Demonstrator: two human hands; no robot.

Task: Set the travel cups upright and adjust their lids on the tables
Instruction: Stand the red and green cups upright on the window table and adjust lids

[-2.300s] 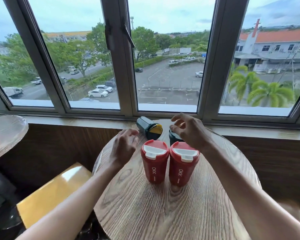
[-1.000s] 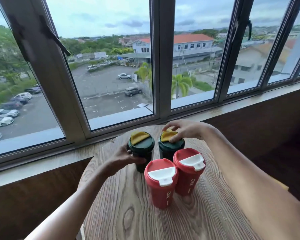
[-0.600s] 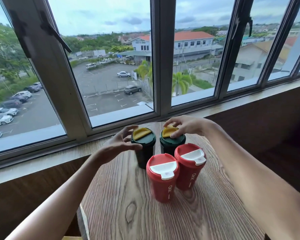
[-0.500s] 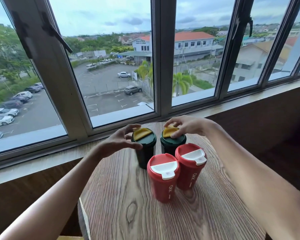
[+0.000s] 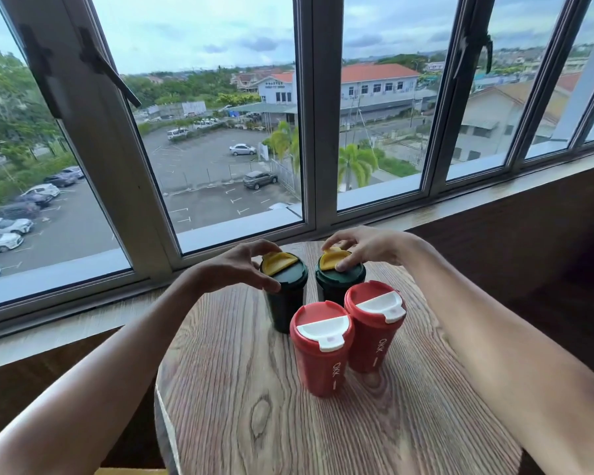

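Several travel cups stand upright on a round wooden table. At the back are two dark green cups with yellow lid flaps: the left green cup and the right green cup. In front stand two red cups with white flaps, the left red cup and the right red cup. My left hand grips the rim of the left green cup's lid, thumb on the near edge. My right hand rests fingertips on the yellow flap of the right green cup.
A window sill and a row of large windows run directly behind the table. Dark wood panelling lines the wall on the right. A yellow seat edge shows at the bottom left.
The left green cup, lying on its side 2.3 s ago, now stands upright. My left hand moved from its body up to its lid. My right hand stays on the other green lid.
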